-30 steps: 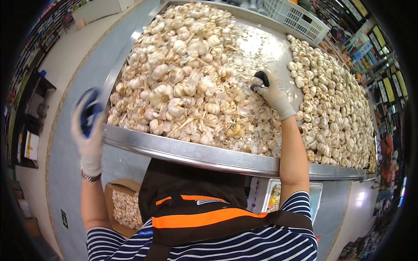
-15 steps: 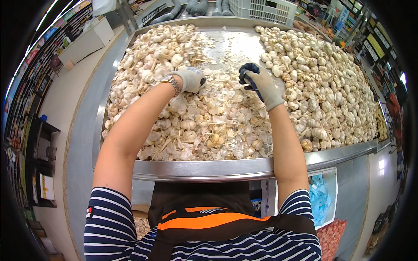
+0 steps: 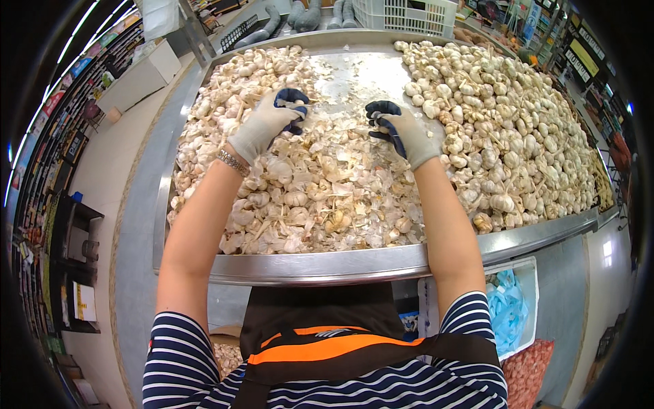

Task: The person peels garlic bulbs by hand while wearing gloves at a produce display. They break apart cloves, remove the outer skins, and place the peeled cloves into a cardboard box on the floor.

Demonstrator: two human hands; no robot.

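Note:
My left hand (image 3: 262, 123), in a grey work glove with a dark blue palm, curls around a pale garlic bulb (image 3: 293, 105) above the left part of the tray; the fingers partly hide it. My right hand (image 3: 403, 131), gloved the same way, hovers right of the middle with bent fingers and thumb apart, and nothing shows between them. Below both hands lies a heap of loose garlic skins (image 3: 340, 170) mixed with bulbs. Skin-covered garlic (image 3: 255, 68) is piled on the left, and cleaner-looking garlic bulbs (image 3: 504, 123) fill the right side.
The metal tray (image 3: 320, 266) has a raised rim close to my body. Beyond its far edge stand a white plastic crate (image 3: 409, 15) and long dark green gourds (image 3: 308, 15). Below right are a white box (image 3: 530, 300) with blue plastic bags and a red mesh sack (image 3: 528, 371).
My left hand has turned and lifted from the heap, now showing its blue fingers around a bulb. My right hand has shifted slightly left and its fingers have spread a little.

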